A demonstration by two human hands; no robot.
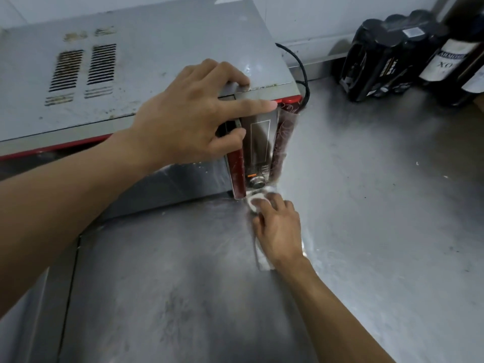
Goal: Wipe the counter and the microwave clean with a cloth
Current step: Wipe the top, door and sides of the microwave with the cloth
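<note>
Cloth [255, 200] beneath right hand [279, 227]

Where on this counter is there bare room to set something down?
Bare counter lies right of the microwave, between the right hand and the bottles, and in front of it, left of that hand. Crowded: the microwave's front corner, where the left hand and cloth meet.

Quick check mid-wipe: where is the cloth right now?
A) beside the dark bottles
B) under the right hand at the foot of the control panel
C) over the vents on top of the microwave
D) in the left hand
B: the right hand bunches the cloth on the counter, just below the knob of the microwave.
</note>
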